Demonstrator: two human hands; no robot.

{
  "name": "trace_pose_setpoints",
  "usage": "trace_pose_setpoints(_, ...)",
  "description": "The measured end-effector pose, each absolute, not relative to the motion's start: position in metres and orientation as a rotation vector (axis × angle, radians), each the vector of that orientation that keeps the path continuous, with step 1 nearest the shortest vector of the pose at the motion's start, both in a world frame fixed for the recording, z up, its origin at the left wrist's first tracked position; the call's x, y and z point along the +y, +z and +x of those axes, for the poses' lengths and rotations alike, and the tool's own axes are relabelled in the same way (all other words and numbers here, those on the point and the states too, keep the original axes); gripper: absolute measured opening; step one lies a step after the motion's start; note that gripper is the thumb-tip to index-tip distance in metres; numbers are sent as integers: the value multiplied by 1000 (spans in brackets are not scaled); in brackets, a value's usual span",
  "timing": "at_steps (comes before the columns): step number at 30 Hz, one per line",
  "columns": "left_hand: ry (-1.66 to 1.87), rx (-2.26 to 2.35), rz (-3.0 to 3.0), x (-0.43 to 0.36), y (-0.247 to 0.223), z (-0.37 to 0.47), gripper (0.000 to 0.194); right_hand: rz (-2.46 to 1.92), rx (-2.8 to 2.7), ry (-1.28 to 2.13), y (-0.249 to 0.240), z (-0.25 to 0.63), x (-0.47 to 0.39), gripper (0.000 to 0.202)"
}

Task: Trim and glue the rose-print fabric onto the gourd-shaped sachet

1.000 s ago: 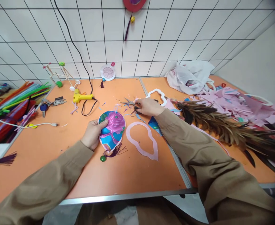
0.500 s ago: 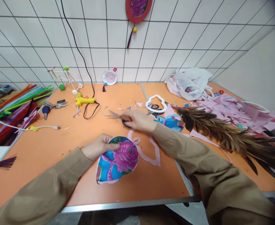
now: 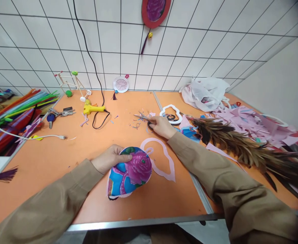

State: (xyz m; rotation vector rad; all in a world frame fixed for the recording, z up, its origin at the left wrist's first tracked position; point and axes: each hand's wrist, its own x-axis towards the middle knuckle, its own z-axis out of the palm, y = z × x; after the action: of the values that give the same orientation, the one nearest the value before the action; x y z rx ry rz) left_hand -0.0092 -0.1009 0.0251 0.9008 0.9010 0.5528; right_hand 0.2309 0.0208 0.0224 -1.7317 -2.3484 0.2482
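Note:
My left hand (image 3: 109, 158) pinches a padded-looking piece of floral cloth (image 3: 137, 169), blue with a large magenta flower, with its thumb on top. A pale edge and a bit of black cord show at the cloth's lower left corner. Farther out, my right hand (image 3: 163, 126) is closed around the black handles of a pair of scissors (image 3: 143, 117), whose blades point left over small scraps (image 3: 136, 126). A pink cut-out outline (image 3: 172, 169) lies flat between the two hands. Just past the right hand sits a white wavy frame (image 3: 179, 117) with a dark coil inside it.
At left are a yellow glue gun (image 3: 94, 108), keys (image 3: 51, 118), a white cable (image 3: 42, 138) and colourful pipe cleaners (image 3: 19, 115). Brown feathers (image 3: 230, 142), pink scraps (image 3: 255, 125) and a white plastic bag (image 3: 204, 93) fill the right. A round ornament (image 3: 121, 84) leans on the tiled wall.
My right hand has carried the scissors away from me and to the right, nearer the white frame. My left hand still holds the floral cloth; the view has shifted slightly.

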Motion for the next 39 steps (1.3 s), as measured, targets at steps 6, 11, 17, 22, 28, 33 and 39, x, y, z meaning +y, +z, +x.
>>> trace_pose_setpoints(6,676,933,792,-99,26,-8,30,-1800,-2358,191,25,242,27,26)
trace_pose_setpoints(11,867,1020,706,-99,28,-1,35,-1754,-2509,159,34,238,20,23)
trace_pose_setpoints(17,1049,1085,785,-98,21,5,40,-1707,-2634,114,39,240,15,28)
trace_pose_setpoints(22,1111,1080,754,-95,22,5,39,-1755,-2548,60,40,234,9,36)
trace_pose_setpoints(28,1157,1077,648,-92,27,6,35,-1313,-2136,723,49,215,-10,33)
trace_pose_setpoints(33,1205,1062,592,-89,28,7,34,-1004,-1735,1594,47,193,-38,31)
trace_pose_setpoints(39,1166,1030,644,-92,33,6,38,-981,-1429,1744,37,185,-43,27)
